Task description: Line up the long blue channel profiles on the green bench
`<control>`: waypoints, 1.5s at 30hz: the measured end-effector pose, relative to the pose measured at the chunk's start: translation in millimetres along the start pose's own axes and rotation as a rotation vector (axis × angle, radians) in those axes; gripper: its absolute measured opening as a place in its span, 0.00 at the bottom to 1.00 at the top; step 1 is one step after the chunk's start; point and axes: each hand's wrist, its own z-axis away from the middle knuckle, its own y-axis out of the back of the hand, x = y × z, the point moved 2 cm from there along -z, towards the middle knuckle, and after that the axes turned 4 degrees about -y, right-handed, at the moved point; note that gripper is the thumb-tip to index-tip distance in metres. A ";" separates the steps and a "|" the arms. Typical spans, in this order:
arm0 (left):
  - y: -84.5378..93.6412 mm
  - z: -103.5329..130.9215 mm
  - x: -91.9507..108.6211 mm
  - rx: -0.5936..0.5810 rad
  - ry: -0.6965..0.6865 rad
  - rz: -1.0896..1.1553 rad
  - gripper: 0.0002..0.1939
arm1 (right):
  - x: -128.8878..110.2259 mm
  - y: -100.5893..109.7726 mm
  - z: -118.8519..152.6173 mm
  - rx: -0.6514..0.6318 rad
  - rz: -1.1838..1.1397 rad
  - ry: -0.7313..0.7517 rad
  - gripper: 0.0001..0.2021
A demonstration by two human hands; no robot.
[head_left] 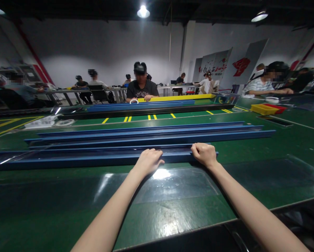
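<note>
A long blue channel strip [75, 162] lies across the table in front of me, its right end just past my right hand. My left hand [149, 162] grips the strip near its middle right, fingers over its edge and thumb sticking out to the right. Curled over the same strip near its right end is my right hand [204, 154], its fingers closed; the fingertips are hidden. A clear plastic sheet [178, 185] lies flat and shiny on the table beneath my forearms.
More blue channel strips [157, 137] lie parallel just beyond. Farther back are a black strip [146, 112], a yellow strip [180, 98], a yellow tray [263, 109] and a tape roll [64, 122]. A person [142, 87] sits across the green table [251, 148].
</note>
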 end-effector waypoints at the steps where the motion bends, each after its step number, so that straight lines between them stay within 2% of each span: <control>1: 0.3 -0.1 0.0 -0.004 0.001 -0.002 0.08 | -0.1 -0.1 -0.2 -0.003 0.001 -0.002 0.21; 12: -1.8 0.2 -2.2 0.012 -0.005 0.003 0.09 | 0.5 0.0 -1.8 -0.013 0.004 -0.007 0.21; 17: -3.3 1.1 -5.3 0.021 0.057 0.019 0.14 | 0.3 0.7 -2.0 -0.014 0.008 -0.009 0.21; 22: -1.5 1.0 -5.7 0.019 0.091 0.036 0.14 | 0.6 0.3 -1.6 -0.010 0.010 -0.004 0.21; 28: -1.3 0.9 -4.3 0.024 0.095 0.016 0.14 | 1.4 -1.0 -0.8 0.038 0.006 0.026 0.21; 35: -1.1 4.6 -1.7 0.092 0.031 -0.131 0.16 | 2.1 0.2 -0.5 0.133 -0.017 0.107 0.21; 39: -2.4 3.8 -1.2 0.116 0.035 -0.148 0.19 | 6.9 2.7 -0.5 0.159 -0.025 0.119 0.21; 45: -4.3 1.9 1.4 0.132 0.043 -0.145 0.20 | 24.6 4.7 1.0 0.118 -0.048 0.096 0.20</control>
